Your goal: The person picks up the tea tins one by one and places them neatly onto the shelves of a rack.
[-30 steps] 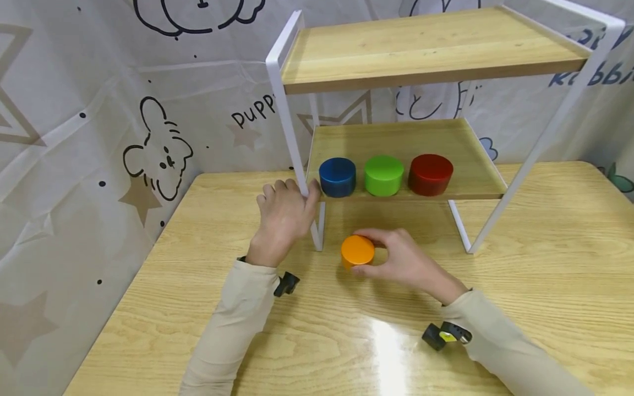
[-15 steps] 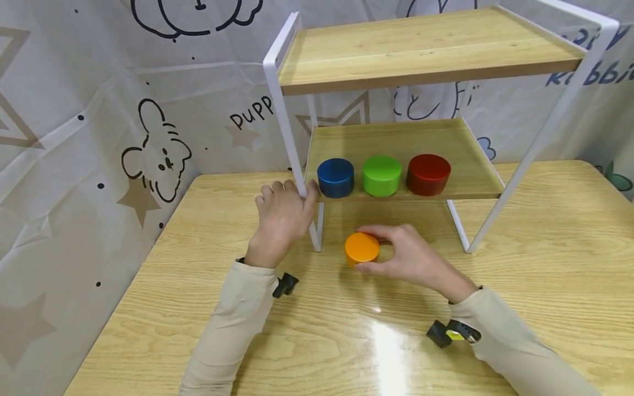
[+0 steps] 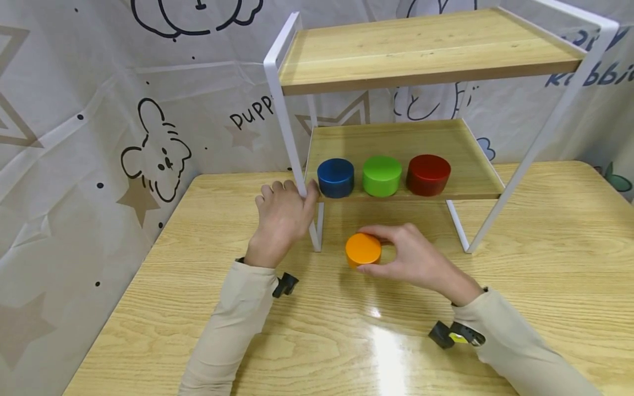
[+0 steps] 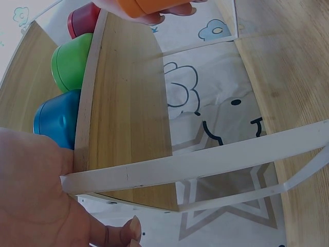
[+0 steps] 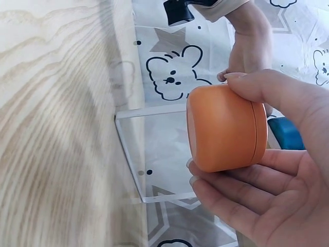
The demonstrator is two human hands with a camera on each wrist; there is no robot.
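Note:
My right hand [image 3: 413, 258] holds an orange round lidded tin [image 3: 364, 249] between thumb and fingers, in front of the shelf's lower opening. In the right wrist view the orange tin [image 5: 223, 128] hangs clear of the table, its lid seam facing the palm. My left hand [image 3: 283, 212] grips the white front left post [image 3: 287, 132] of a two-tier shelf, at the height of its lower board [image 3: 396, 137]. On that board, in a row along the front edge, stand a blue tin [image 3: 335, 179], a green tin [image 3: 382, 177] and a red tin [image 3: 428, 176].
The shelf's wooden top board [image 3: 426, 47] overhangs the row of tins. White legs [image 3: 459, 228] carry the rack on the wood-grain table [image 3: 307, 335]. Behind and to the left hangs a pale printed cloth [image 3: 89, 165].
My right hand has moved slightly right and up with the orange tin, which looks a little larger now. The left hand stays on the post, and the other tins have not moved.

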